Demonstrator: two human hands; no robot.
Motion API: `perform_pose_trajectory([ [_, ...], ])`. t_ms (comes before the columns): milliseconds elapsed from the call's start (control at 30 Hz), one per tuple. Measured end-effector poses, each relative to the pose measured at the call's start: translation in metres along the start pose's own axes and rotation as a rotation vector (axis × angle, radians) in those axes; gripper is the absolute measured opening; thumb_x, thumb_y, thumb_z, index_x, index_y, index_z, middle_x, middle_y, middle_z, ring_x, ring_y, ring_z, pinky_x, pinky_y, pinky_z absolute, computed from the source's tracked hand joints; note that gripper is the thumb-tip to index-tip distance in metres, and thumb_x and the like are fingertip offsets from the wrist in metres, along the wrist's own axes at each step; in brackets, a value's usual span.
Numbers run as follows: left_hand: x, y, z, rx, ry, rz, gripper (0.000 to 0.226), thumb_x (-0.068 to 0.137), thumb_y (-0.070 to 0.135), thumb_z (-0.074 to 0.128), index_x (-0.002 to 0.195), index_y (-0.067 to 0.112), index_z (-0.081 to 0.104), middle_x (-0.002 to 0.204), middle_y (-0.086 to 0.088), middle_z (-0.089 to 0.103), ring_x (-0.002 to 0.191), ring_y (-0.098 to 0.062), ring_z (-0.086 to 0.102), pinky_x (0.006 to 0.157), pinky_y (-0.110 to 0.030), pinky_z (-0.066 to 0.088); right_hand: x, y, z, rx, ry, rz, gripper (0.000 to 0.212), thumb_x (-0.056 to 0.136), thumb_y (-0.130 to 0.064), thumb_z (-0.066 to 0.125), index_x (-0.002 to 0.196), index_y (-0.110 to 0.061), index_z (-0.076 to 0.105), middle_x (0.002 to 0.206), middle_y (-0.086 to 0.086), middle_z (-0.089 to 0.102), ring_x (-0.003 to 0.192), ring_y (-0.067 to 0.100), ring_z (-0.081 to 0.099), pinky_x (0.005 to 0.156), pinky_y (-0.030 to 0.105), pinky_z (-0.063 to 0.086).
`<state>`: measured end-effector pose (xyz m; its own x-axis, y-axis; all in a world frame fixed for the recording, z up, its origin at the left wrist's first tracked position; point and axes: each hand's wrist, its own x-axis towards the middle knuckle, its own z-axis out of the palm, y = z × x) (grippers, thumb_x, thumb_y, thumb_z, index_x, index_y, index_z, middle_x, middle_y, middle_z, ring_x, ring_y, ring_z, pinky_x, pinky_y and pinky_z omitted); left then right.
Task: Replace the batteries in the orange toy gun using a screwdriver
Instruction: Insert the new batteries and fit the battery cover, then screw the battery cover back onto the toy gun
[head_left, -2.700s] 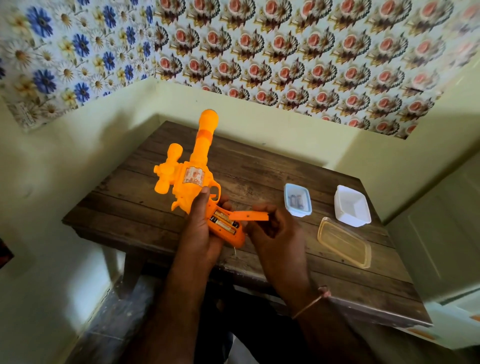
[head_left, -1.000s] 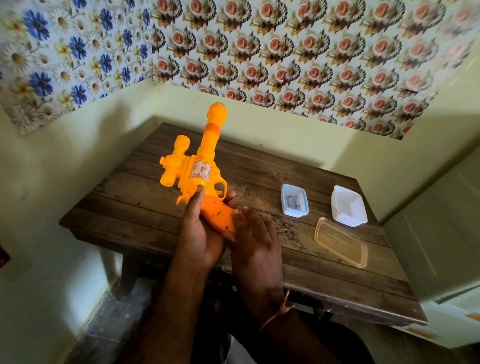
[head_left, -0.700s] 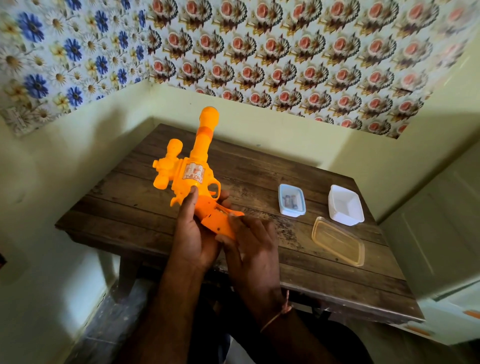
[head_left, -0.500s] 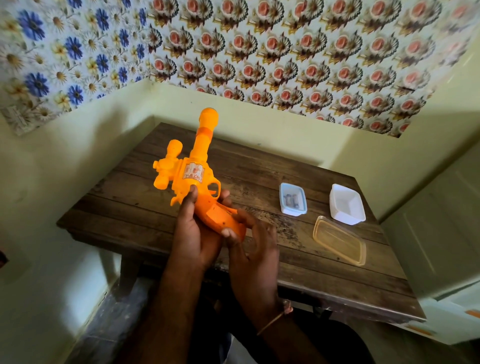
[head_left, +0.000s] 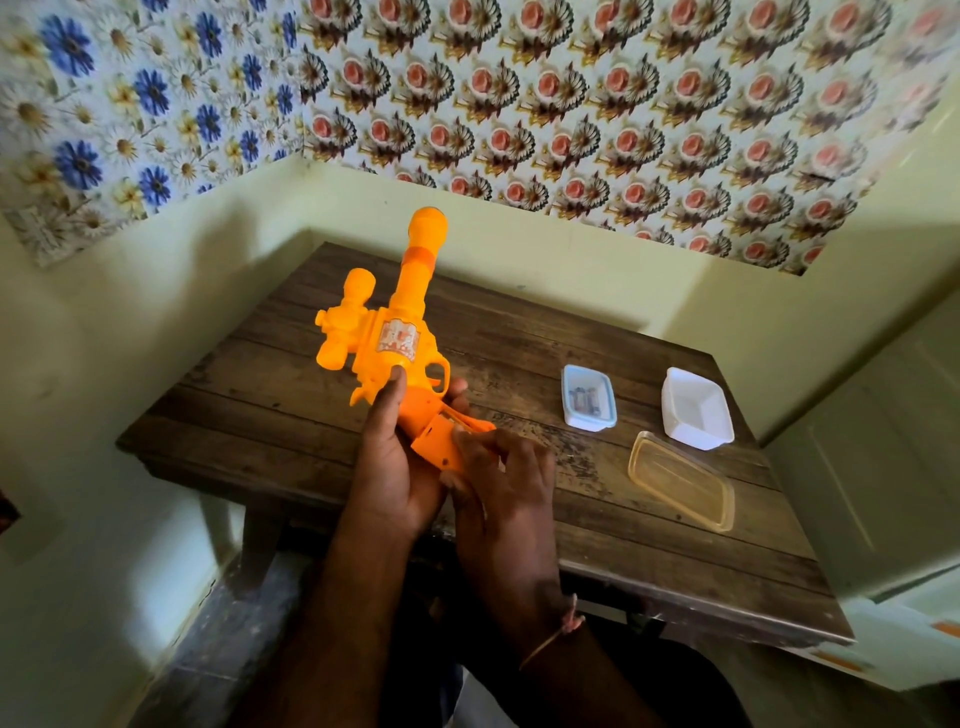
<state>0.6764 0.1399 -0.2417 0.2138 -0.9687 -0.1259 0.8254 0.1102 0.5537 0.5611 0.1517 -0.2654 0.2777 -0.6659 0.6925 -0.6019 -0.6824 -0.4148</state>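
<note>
The orange toy gun (head_left: 396, 338) is held above the wooden table (head_left: 291, 405), barrel pointing up and away. My left hand (head_left: 397, 467) grips its handle from the left, thumb up on the body. My right hand (head_left: 501, 483) holds the orange battery cover (head_left: 441, 441) against the handle; the cover sits slightly lifted at its upper edge. The batteries inside the handle are hidden. No screwdriver is visible.
A small blue-rimmed box (head_left: 588, 397) with batteries inside stands at the table's right middle. Beside it are an empty white container (head_left: 696, 408) and a clear yellowish lid (head_left: 681, 480). Walls close in behind and to the left.
The cover was held open beside the handle with batteries showing; my right hand then brought it over the handle and pressed it. Now its upper edge is lifted slightly again.
</note>
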Motion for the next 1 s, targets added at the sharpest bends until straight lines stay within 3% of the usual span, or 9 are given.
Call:
perform_pose_trajectory([
  [100, 0.000, -0.001, 0.001, 0.007, 0.012, 0.008, 0.073, 0.089, 0.053, 0.054, 0.142, 0.004, 0.042, 0.106, -0.011, 0.063, 0.091, -0.025, 0.059, 0.069, -0.037, 0.054, 0.000, 0.002, 0.000, -0.062, -0.014, -0.031, 0.036, 0.092, -0.033, 0.051, 0.126, -0.021, 0.054, 0.114, 0.014, 0.055, 0.101, 0.025, 0.043, 0.080, 0.039, 0.047],
  [267, -0.001, -0.004, 0.000, 0.013, 0.016, 0.005, 0.078, 0.088, 0.055, 0.055, 0.141, 0.000, 0.041, 0.111, -0.015, 0.058, 0.090, -0.026, 0.058, 0.064, -0.036, 0.054, -0.002, 0.004, -0.001, -0.090, -0.045, -0.027, 0.036, 0.092, -0.033, 0.051, 0.125, -0.020, 0.056, 0.115, 0.013, 0.054, 0.101, 0.024, 0.041, 0.078, 0.038, 0.047],
  [367, -0.002, -0.006, 0.000, -0.029, 0.008, 0.005, 0.070, 0.093, 0.051, 0.050, 0.140, 0.000, 0.043, 0.109, -0.016, 0.058, 0.088, -0.026, 0.060, 0.060, -0.036, 0.055, 0.001, 0.000, -0.004, -0.087, -0.081, 0.029, 0.037, 0.091, -0.035, 0.050, 0.124, -0.021, 0.059, 0.120, 0.012, 0.052, 0.105, 0.026, 0.043, 0.077, 0.042, 0.051],
  [500, -0.001, -0.006, 0.002, -0.049, 0.012, 0.009, 0.064, 0.093, 0.048, 0.051, 0.141, 0.007, 0.044, 0.104, -0.013, 0.063, 0.089, -0.023, 0.061, 0.067, -0.036, 0.054, 0.007, 0.001, -0.005, 0.040, -0.122, 0.103, 0.034, 0.090, -0.030, 0.054, 0.122, -0.022, 0.059, 0.136, 0.017, 0.047, 0.121, 0.038, 0.046, 0.094, 0.049, 0.047],
  [567, -0.001, -0.007, 0.002, -0.062, 0.018, 0.007, 0.064, 0.092, 0.048, 0.052, 0.142, 0.008, 0.044, 0.102, -0.012, 0.064, 0.089, -0.022, 0.059, 0.063, -0.033, 0.053, 0.011, 0.003, -0.005, 0.132, -0.157, 0.170, 0.033, 0.087, -0.023, 0.059, 0.120, -0.019, 0.062, 0.140, 0.018, 0.046, 0.126, 0.036, 0.047, 0.101, 0.043, 0.044],
  [700, 0.001, -0.007, 0.001, -0.030, 0.001, 0.032, 0.058, 0.093, 0.048, 0.048, 0.134, 0.007, 0.049, 0.099, -0.011, 0.063, 0.085, -0.021, 0.059, 0.058, -0.029, 0.049, 0.018, 0.004, -0.004, 0.224, -0.167, 0.238, 0.035, 0.082, -0.022, 0.064, 0.116, -0.014, 0.067, 0.132, 0.010, 0.055, 0.116, 0.020, 0.055, 0.095, 0.029, 0.047],
  [800, 0.001, -0.005, 0.000, 0.002, -0.031, 0.030, 0.051, 0.094, 0.048, 0.046, 0.127, 0.010, 0.052, 0.098, -0.010, 0.063, 0.079, -0.019, 0.060, 0.053, -0.025, 0.039, 0.021, 0.004, -0.003, 0.260, -0.169, 0.281, 0.034, 0.080, -0.017, 0.072, 0.114, -0.016, 0.068, 0.129, 0.002, 0.055, 0.110, 0.004, 0.050, 0.090, 0.012, 0.042],
  [1000, 0.002, -0.002, -0.002, -0.032, -0.010, 0.059, 0.049, 0.094, 0.045, 0.046, 0.126, 0.009, 0.052, 0.099, -0.011, 0.062, 0.079, -0.019, 0.058, 0.047, -0.023, 0.045, 0.026, 0.000, -0.002, 0.261, -0.155, 0.267, 0.035, 0.074, -0.012, 0.077, 0.109, -0.016, 0.071, 0.121, 0.001, 0.060, 0.107, 0.008, 0.054, 0.089, 0.002, 0.035],
])
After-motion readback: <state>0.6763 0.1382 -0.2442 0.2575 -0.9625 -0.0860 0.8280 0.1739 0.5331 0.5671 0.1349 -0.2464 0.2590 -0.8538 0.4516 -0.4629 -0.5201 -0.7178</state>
